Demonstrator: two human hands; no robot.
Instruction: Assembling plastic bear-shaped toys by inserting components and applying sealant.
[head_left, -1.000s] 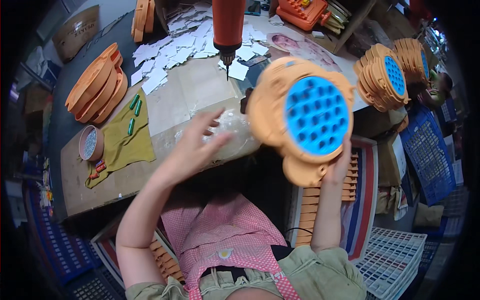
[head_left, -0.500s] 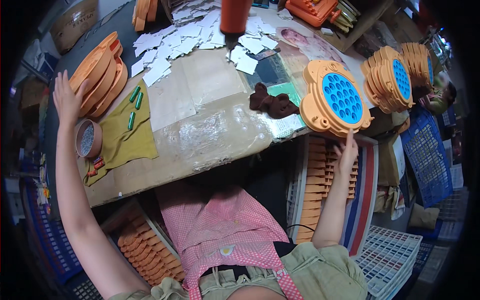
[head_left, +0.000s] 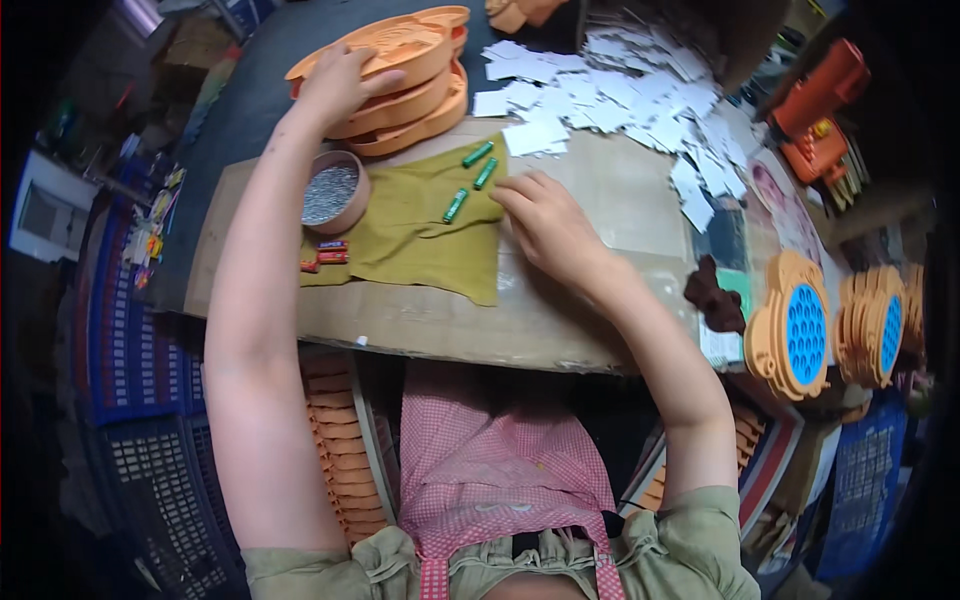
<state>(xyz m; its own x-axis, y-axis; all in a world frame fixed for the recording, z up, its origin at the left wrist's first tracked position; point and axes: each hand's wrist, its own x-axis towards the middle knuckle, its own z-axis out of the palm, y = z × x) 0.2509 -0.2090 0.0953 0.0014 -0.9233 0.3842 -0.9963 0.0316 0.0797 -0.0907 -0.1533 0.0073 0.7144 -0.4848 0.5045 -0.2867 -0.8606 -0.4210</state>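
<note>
My left hand (head_left: 338,88) is at the top piece of a stack of orange plastic shells (head_left: 400,100), its fingers over the rim and its thumb against the outer wall. Just below the stack is a round bowl (head_left: 358,205) filled with small silvery metal pieces (head_left: 330,192), too small to name. My right hand (head_left: 550,220) hovers by the right edge of an olive cloth (head_left: 420,250), fingers loosely bent and apart, with nothing visible in them. Three green batteries (head_left: 484,173) lie on that cloth near its fingertips. Several red batteries (head_left: 333,257) rest at the cloth's lower left.
White paper pieces (head_left: 620,90) are scattered at the back. A dark brown object (head_left: 714,295) lies at the right, beside an orange shell with a blue dimpled disc (head_left: 805,330); similar shells (head_left: 870,325) stand behind. An orange power tool (head_left: 825,90) is at the far right. Crates of orange parts flank my lap.
The view has turned left. My right hand has left the blue-disc shell and come across to the green batteries. My left hand has moved from beside the stack onto its top shell.
</note>
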